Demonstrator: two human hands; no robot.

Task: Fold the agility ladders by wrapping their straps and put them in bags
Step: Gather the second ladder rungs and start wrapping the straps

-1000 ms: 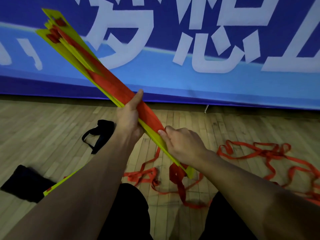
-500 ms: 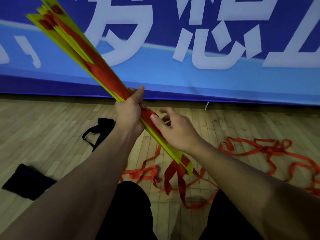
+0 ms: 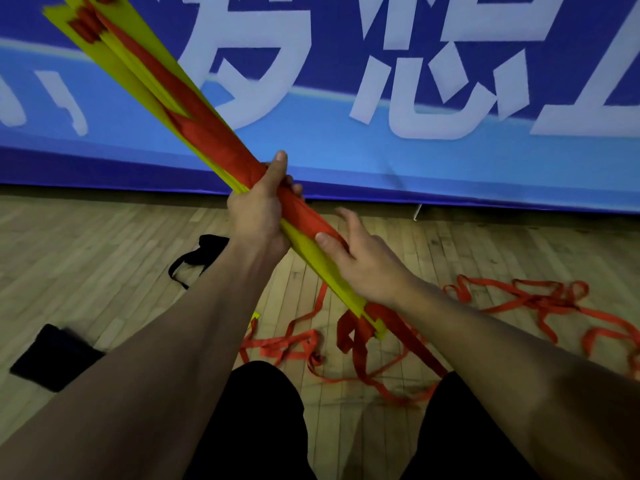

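A bundle of yellow ladder rungs (image 3: 145,77) slants from the upper left down to the lower middle, with red strap (image 3: 214,140) wound along it. My left hand (image 3: 259,209) grips the bundle at its middle, thumb pointing up. My right hand (image 3: 360,258) lies on the lower part of the bundle, thumb pressing the red strap onto the yellow rungs and fingers spread behind. Loose red strap (image 3: 360,344) hangs from the bundle's lower end onto the floor. A black bag (image 3: 204,254) lies on the floor behind my left arm.
More red strap (image 3: 540,303) lies tangled on the wooden floor (image 3: 86,258) at the right. A second black bag (image 3: 52,358) sits at the lower left. A blue banner (image 3: 415,161) with large white characters stands along the back. My knees in black shorts (image 3: 263,420) fill the bottom.
The bundle has risen and tilted a little steeper. My right hand has slid up from the lower end toward my left hand, laying the red strap along the rungs.
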